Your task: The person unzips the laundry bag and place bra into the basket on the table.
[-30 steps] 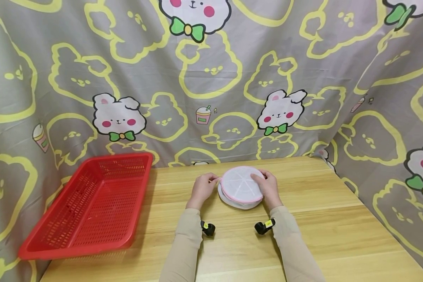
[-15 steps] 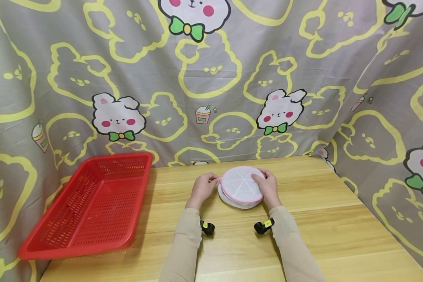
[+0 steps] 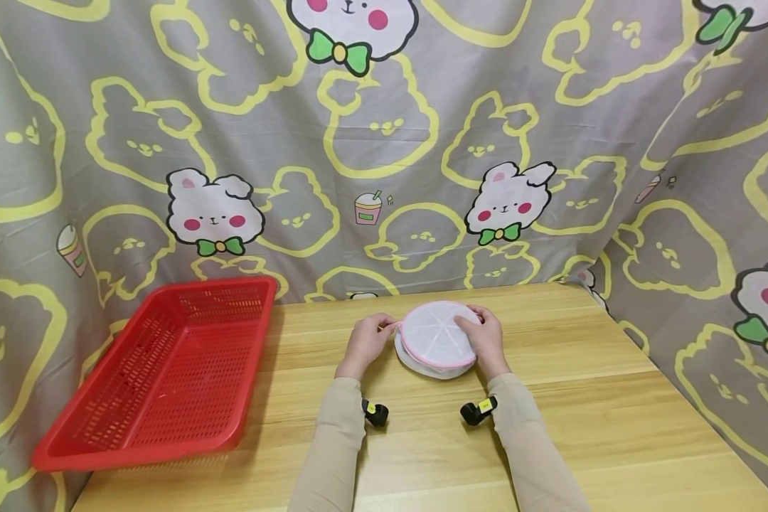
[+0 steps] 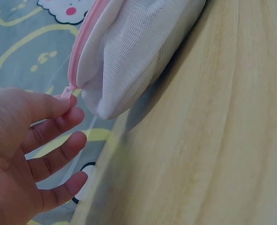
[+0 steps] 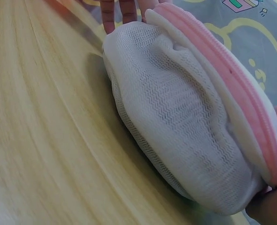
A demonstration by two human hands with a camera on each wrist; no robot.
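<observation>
A round white mesh laundry bag [image 3: 436, 340] with a pink zipper round its top lies on the wooden table, bulging at the side. My left hand [image 3: 368, 340] is at its left edge. In the left wrist view, thumb and forefinger of the left hand [image 4: 33, 136] pinch the pink zipper pull [image 4: 68, 92], while the other fingers spread loosely. At the bag's right side my right hand [image 3: 488, 340] grips the edge, thumb on top and fingers behind. The mesh side of the bag [image 5: 175, 108] faces the right wrist camera, wrinkled under the pink zipper band [image 5: 222, 75].
A red perforated plastic basket [image 3: 230, 398] stands at the left of the wooden table [image 3: 589, 427]. Behind and to both sides hangs a grey curtain [image 3: 422, 114] with cartoon rabbits. Small black cameras sit on both wrists.
</observation>
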